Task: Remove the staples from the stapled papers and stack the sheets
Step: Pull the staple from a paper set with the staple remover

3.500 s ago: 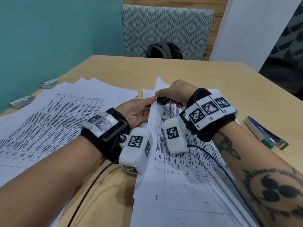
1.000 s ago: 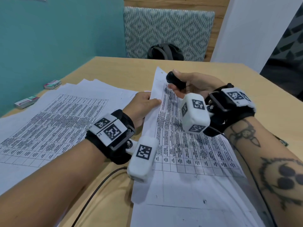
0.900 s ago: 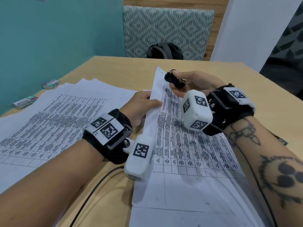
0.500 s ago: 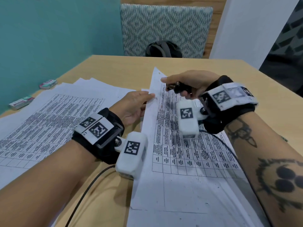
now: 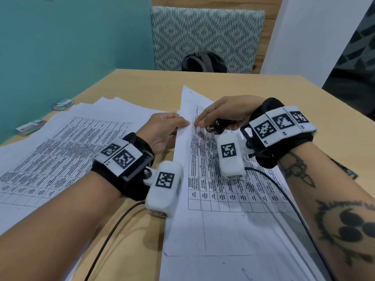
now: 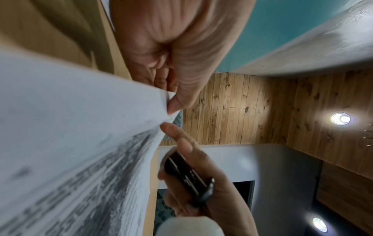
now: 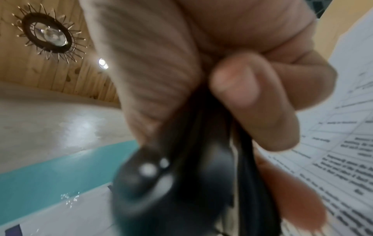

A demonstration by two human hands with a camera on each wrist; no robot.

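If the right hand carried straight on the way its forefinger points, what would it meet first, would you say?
Most likely the left hand's thumb and the sheet edge it pinches. The right hand, holding the staple remover, points left there; depth is uncertain.

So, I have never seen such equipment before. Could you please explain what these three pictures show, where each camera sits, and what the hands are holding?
A person wears one camera on the head and one on each wrist. The head picture looks down at a wooden table. The left hand pinches the edge of the printed papers. The right hand holds a black staple remover and touches the papers with a fingertip. More sheets lie to the left. The wrist pictures look up along each hand, past the fingers.
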